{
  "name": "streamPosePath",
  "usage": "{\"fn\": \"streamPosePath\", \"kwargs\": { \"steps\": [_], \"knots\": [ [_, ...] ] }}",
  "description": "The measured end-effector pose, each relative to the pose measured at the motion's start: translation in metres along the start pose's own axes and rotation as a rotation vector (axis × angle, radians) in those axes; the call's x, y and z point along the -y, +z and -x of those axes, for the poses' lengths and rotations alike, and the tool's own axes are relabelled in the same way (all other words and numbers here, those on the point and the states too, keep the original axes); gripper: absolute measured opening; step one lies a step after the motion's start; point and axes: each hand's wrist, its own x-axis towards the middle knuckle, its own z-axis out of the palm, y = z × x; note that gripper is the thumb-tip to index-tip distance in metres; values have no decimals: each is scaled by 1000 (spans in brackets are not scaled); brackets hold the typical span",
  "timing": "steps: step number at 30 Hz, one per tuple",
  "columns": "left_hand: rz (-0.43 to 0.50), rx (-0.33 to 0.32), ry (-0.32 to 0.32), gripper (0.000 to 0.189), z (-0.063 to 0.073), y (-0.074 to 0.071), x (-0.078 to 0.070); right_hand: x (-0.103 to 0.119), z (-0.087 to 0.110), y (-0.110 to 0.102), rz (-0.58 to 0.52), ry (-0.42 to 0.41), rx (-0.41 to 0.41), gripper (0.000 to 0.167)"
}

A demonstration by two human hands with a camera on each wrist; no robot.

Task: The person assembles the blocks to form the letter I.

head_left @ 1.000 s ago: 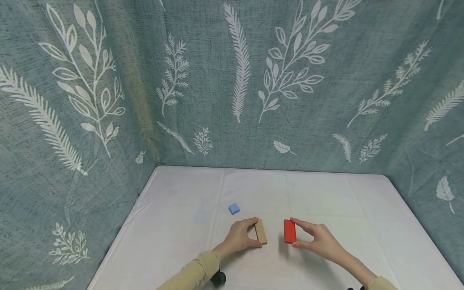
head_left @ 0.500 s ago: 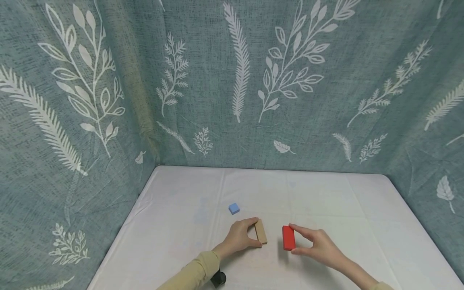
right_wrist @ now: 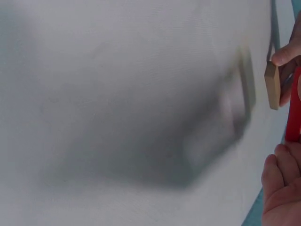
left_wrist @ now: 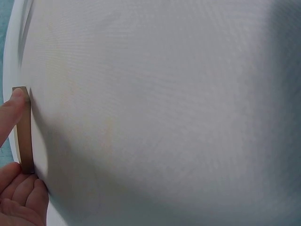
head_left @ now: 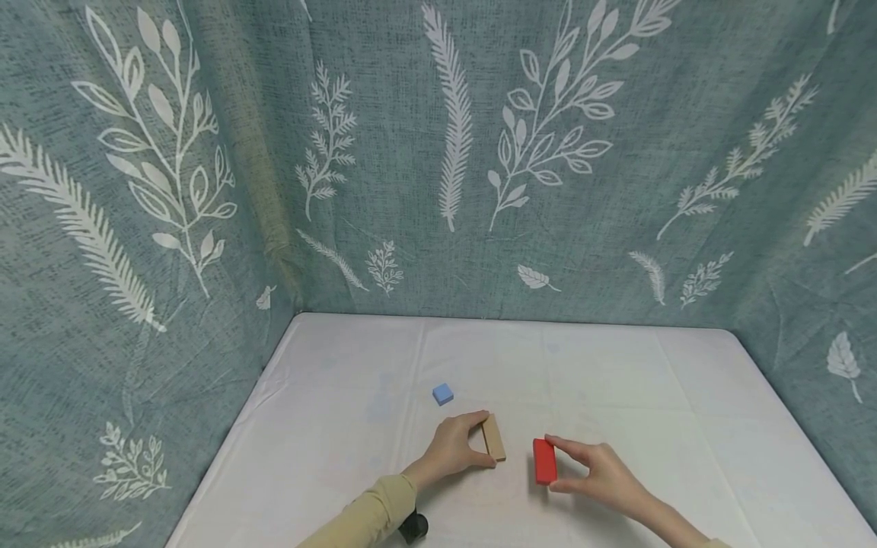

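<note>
My left hand (head_left: 452,447) pinches a flat tan wooden block (head_left: 494,438) by its two short ends, thumb at the near end and fingers at the far end. In the left wrist view the same wooden block (left_wrist: 25,136) lies along the left edge, close over the white cloth. To the right of it, my right hand (head_left: 601,473) holds a red rectangular block (head_left: 544,461) by its ends, with a shadow on the cloth beneath. The right wrist view shows the red block (right_wrist: 294,108) cut off at the right edge. A gap separates the two blocks.
A small blue block (head_left: 442,393) lies on the white cloth-covered table (head_left: 617,373), beyond my left hand. A black round-ended object (head_left: 414,526) shows under the left sleeve. Green leaf-patterned curtains (head_left: 411,152) stand behind the table and at both sides.
My right hand has moved the red block toward me, down in the head view, and slightly left. The left hand, wooden block and blue block have stayed put.
</note>
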Motion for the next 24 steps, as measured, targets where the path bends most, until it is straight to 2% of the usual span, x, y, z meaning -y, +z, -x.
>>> {"fn": "streamPosePath", "kwargs": {
  "steps": [12, 24],
  "knots": [
    [-3, 5, -12, 75, 0, 1, -1, -4, 0, 6, 48, -38, 14, 70],
    [4, 7, -17, 76, 0, 1, 0, -9, 4, 16, 78, 28, 53, 70]
  ]
}}
